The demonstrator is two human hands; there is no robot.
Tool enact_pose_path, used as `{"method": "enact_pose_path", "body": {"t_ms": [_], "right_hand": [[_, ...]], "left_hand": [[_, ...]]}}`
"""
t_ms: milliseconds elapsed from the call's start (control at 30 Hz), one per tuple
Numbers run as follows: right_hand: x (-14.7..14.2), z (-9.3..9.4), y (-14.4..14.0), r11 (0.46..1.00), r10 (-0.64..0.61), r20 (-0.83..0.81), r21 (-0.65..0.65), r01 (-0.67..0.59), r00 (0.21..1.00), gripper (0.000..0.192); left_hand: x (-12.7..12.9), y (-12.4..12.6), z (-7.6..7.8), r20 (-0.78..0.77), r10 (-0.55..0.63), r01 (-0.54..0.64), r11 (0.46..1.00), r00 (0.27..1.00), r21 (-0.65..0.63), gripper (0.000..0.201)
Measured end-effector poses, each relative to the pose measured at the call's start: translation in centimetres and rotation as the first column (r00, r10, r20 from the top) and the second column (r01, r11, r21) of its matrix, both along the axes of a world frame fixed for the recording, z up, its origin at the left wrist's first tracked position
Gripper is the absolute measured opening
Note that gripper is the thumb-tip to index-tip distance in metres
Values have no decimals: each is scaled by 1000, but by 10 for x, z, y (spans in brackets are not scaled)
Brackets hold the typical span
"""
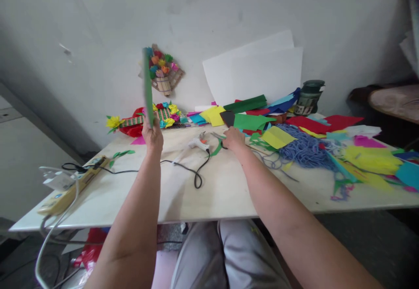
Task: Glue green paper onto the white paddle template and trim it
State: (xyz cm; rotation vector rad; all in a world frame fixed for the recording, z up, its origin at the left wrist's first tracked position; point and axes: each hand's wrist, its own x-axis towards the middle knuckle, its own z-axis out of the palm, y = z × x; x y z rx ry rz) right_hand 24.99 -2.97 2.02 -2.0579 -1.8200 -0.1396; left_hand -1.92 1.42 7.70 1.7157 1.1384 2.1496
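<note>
My left hand (153, 136) is closed on the lower end of a green sheet (148, 86), raised upright above the table. The sheet shows almost edge-on and is blurred, so its full shape is hidden. At the table's middle my right hand (234, 138) is closed over the handles of a pair of scissors (217, 135), whose blades point left. Just left of them lies a white glue gun (198, 144) with a black cord. A curved green strip (216, 148) rests between the glue gun and my right hand.
A yellow power strip (94, 165) with plugs and cables lies at the left. Blue yarn (304, 147) and coloured paper (373, 159) cover the right side. Paper flowers (165, 113) sit at the back left. A dark green jar (309, 97) stands by the wall.
</note>
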Motion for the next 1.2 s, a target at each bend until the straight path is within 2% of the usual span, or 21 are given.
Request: {"method": "enact_pose_path", "body": {"t_ms": [67,100,167,267,333,400,500,600,700,800,833,1000,1100,1200], "right_hand": [[-2,-1,-1,993,37,11,111,-38,999,31],[-4,-1,-1,983,60,9,171,-60,998,32],[-10,1,-3,952,122,-6,283,-116,992,40],[-23,5,-6,891,266,-25,389,-236,963,49],[-34,7,-7,856,370,-43,404,-322,928,49],[-44,8,-7,846,453,-119,371,-384,884,47],[-51,5,-6,866,501,-421,235,-442,756,36],[-49,3,-5,839,440,-736,133,-527,515,24],[-41,4,-6,759,368,-850,40,-650,377,23],[-35,6,-11,696,318,-885,-27,-718,342,19],[-34,7,-12,686,310,-888,-38,-726,339,18],[-32,7,-11,720,312,-899,15,-694,306,15],[-32,5,-9,734,329,-898,49,-678,292,15],[-30,4,-7,750,343,-894,76,-657,289,14]], "left_hand": [[6,1,10,240,-116,97,991,964,93,42],[9,0,14,366,-194,165,980,910,108,40],[12,-1,20,524,-359,364,926,772,98,36],[16,-3,16,623,-513,547,822,591,158,34],[19,-6,7,673,-540,618,771,505,156,36],[25,-8,-5,710,-551,664,731,438,158,36],[34,-13,-21,739,-580,743,649,344,164,40],[41,-18,-32,767,-579,792,589,276,159,45],[48,-22,-39,782,-569,818,558,253,141,48],[54,-24,-41,774,-590,862,493,232,117,48],[56,-24,-42,776,-586,866,489,233,109,47],[67,-22,-48,777,-538,838,545,328,23,29],[72,-20,-55,738,-516,797,602,435,-48,21],[72,-22,-60,682,-485,742,659,547,-126,28]]}}
